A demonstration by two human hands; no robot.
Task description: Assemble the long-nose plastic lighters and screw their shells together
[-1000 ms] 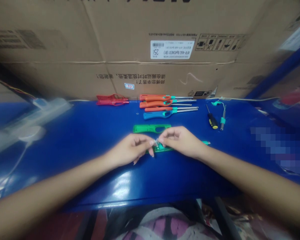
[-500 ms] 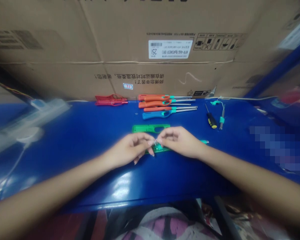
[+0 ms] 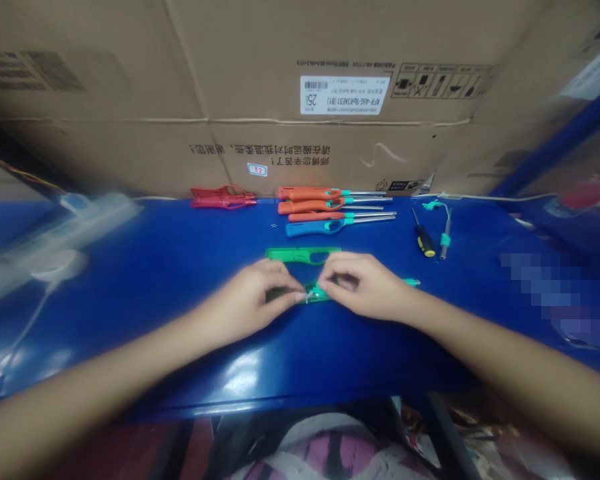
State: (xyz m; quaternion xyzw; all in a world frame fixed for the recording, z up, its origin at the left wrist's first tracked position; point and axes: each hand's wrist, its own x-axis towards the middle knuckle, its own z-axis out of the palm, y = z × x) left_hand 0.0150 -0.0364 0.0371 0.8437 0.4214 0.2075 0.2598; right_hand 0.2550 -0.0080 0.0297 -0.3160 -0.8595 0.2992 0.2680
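An opened green long-nosed lighter (image 3: 314,292) lies under both hands, with turquoise parts inside and its metal tip out to the right. My left hand (image 3: 267,293) is closed in a pinch over the left part of this half, on a small whitish piece (image 3: 307,297) too small to name. Opposite it, my right hand (image 3: 357,283) is also pinched, its fingertips at the turquoise parts; whatever they hold is hidden. Just behind the hands lies the other green lighter shell half (image 3: 293,255).
Orange lighters (image 3: 307,205) and a blue one (image 3: 307,229) lie behind, with red casings (image 3: 217,197) to their left. A screwdriver (image 3: 424,240) and a wired metal tube (image 3: 445,245) are at right. A power strip (image 3: 100,223) sits left; a cardboard wall (image 3: 250,80) closes the back.
Both hands have come down from just above the green lighter to its inner parts, with the small whitish piece lowered too. The fingertips are slightly farther apart. The other lighters have stayed put.
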